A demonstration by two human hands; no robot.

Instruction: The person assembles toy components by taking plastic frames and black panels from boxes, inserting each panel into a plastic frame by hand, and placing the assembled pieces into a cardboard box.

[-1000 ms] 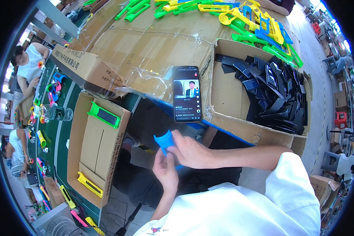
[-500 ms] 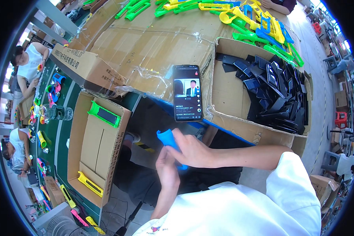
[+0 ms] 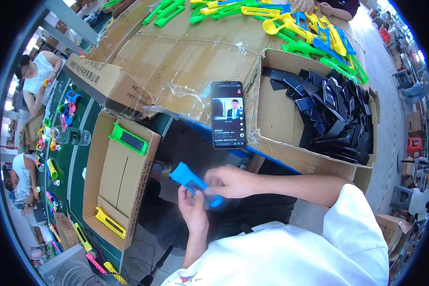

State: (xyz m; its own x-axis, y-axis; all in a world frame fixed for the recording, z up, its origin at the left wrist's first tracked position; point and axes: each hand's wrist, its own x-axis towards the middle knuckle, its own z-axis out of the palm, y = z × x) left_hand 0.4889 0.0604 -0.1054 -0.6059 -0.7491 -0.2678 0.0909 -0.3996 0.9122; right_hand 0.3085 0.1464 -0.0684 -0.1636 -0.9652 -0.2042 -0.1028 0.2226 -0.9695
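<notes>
A blue plastic casing (image 3: 180, 173), long with a flared end and a dark panel set in its face, is held over my lap, tilted with the flared end up and to the left. My left hand (image 3: 193, 209) grips it from below, thumb on its near side. My right hand (image 3: 234, 182) is closed, its curled fingers against the casing's right part; the fingertips are partly hidden and slightly blurred. Left of my hands, a cardboard tray (image 3: 120, 176) holds a green casing (image 3: 128, 139) with a dark panel and a yellow casing (image 3: 110, 223).
A lit phone (image 3: 228, 114) lies at the cardboard-covered table's edge. Beside it, an open box (image 3: 279, 112) holds many black panels (image 3: 336, 105). Coloured casings (image 3: 291, 28) pile at the far side, near another person's hands (image 3: 304, 5). A green bench (image 3: 76, 162) with parts runs along the left.
The blue casing has turned from steep to flatter, its face and dark panel now showing. My right hand has shifted from its upper part to its right part. A co-worker's hand appears at the far pile.
</notes>
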